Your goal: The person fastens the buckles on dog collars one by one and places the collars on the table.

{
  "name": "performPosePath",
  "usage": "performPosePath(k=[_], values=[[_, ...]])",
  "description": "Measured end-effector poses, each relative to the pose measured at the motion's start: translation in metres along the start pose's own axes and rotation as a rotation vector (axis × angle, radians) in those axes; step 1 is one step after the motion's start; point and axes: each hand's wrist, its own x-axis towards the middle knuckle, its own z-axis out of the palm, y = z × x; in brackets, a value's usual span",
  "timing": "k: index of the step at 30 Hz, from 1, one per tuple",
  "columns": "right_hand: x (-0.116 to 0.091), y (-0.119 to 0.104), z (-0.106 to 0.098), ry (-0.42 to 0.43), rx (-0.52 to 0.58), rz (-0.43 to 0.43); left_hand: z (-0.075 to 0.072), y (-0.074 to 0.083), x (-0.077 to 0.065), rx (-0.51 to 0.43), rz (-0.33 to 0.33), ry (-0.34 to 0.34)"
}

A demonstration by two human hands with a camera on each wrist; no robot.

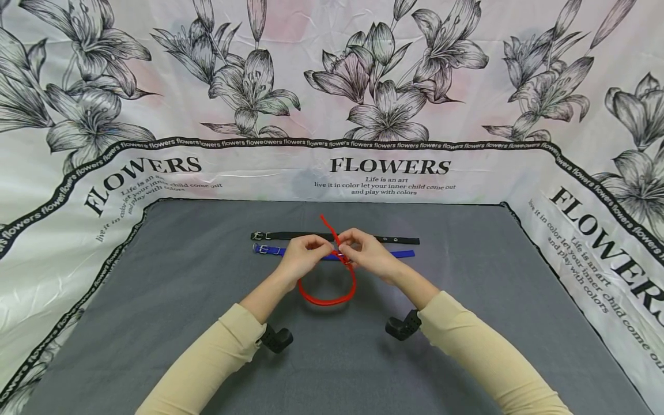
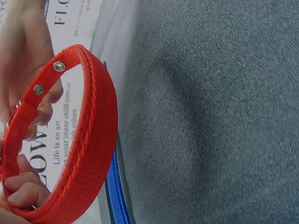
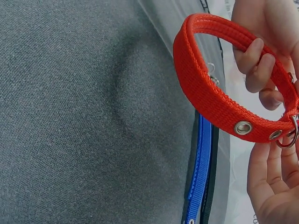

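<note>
The left grip [image 1: 305,253] and right grip [image 1: 369,253] both pinch the red collar [image 2: 100,130], its loop hanging below them; a blue collar [image 1: 404,253] and black collar [image 1: 282,236] stretch behind. Only the head view shows the red free end [image 1: 327,223] above the grips; wrist views add metal eyelets [image 3: 243,128].
</note>
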Motion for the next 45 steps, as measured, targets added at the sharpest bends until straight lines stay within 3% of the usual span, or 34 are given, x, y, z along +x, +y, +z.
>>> performPosePath(k=[9, 23, 35, 45], values=[[0.001, 0.001, 0.002, 0.001, -0.002, -0.024, 0.005, 0.002, 0.0, -0.013, -0.024, 0.042], [0.0, 0.0, 0.0, 0.006, 0.01, -0.005, 0.007, 0.002, 0.001, -0.004, -0.003, 0.046], [-0.002, 0.004, -0.003, 0.013, 0.026, -0.021, -0.006, 0.001, -0.001, 0.011, 0.009, -0.1], [-0.004, 0.005, -0.006, 0.08, 0.05, -0.018, -0.009, 0.001, -0.001, 0.026, -0.015, -0.133]])
